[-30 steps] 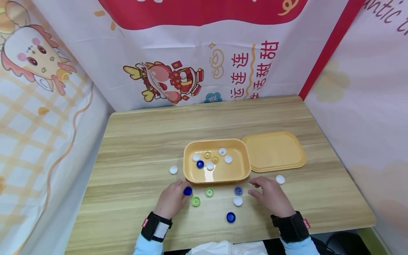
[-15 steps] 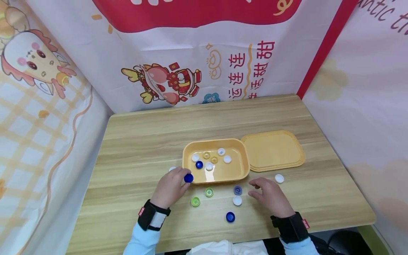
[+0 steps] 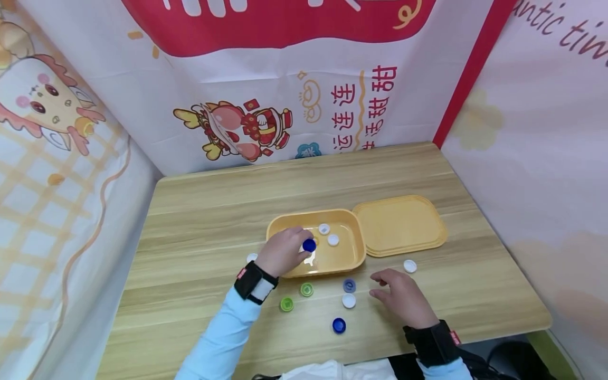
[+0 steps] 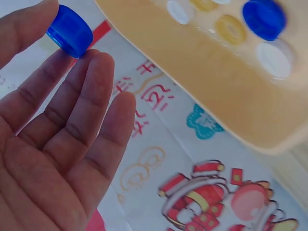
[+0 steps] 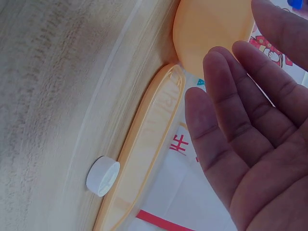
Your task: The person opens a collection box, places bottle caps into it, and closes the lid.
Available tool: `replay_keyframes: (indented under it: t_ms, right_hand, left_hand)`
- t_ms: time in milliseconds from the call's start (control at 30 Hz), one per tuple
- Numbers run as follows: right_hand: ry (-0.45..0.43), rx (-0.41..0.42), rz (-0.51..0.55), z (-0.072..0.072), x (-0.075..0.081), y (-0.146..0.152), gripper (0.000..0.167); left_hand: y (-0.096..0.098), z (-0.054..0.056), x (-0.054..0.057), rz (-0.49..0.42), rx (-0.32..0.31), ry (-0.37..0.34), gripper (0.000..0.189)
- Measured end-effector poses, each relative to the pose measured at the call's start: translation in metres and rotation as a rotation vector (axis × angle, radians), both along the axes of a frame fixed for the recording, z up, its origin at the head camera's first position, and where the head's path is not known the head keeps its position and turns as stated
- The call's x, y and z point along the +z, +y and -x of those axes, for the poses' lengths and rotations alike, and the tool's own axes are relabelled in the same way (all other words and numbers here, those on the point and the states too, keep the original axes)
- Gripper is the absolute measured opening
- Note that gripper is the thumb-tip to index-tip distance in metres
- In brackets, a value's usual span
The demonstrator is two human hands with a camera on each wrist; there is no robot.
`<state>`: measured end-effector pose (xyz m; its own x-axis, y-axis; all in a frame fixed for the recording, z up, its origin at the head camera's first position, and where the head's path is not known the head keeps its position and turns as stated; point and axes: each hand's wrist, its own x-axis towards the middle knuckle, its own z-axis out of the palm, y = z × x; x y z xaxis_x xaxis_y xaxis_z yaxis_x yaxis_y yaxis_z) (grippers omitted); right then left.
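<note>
My left hand [image 3: 284, 252] is over the left part of the yellow box [image 3: 349, 259], pinching a blue bottle cap [image 3: 309, 245] between thumb and fingers. The left wrist view shows that blue cap [image 4: 72, 31] at the fingertips, and another blue cap [image 4: 263, 19] inside the box among white and yellow ones. In the head view my hand covers some of the caps in the box; two white caps [image 3: 324, 229] show. My right hand [image 3: 404, 296] hovers near the table with relaxed fingers, holding nothing, beside a lilac cap [image 3: 349, 285] and a white cap [image 3: 349, 301].
A yellow lid [image 3: 400, 226] lies right of the box. Green caps [image 3: 306, 289] and a dark blue cap [image 3: 339, 325] lie in front. One white cap [image 3: 410, 266] sits by the lid, another white cap [image 3: 252, 257] left of the box. Printed cloth [image 3: 228, 74] stands behind the table.
My left hand has carried the blue cap from the table in front of the box up and right, over the box. My right hand has stayed nearly still.
</note>
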<state>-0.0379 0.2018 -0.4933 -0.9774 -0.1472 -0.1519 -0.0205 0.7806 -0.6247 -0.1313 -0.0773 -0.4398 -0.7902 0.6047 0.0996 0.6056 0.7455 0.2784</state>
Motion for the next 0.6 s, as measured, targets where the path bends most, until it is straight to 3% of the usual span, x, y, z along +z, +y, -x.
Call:
replay_keyframes:
  t_ms: [233, 433, 600]
  right_hand:
    - [-0.020, -0.031, 0.001, -0.004, 0.001, 0.006, 0.031]
    - [-0.053, -0.056, 0.001, -0.008, 0.001, 0.011, 0.032]
    - [-0.031, -0.074, -0.014, -0.011, -0.001, 0.016, 0.031]
  left_hand:
    - [0.022, 0.027, -0.001, 0.083, -0.098, -0.041, 0.028]
    - [0.036, 0.041, -0.014, 0.182, -0.148, -0.073, 0.028]
    - [0.052, 0.048, -0.026, 0.219, -0.171, -0.105, 0.028]
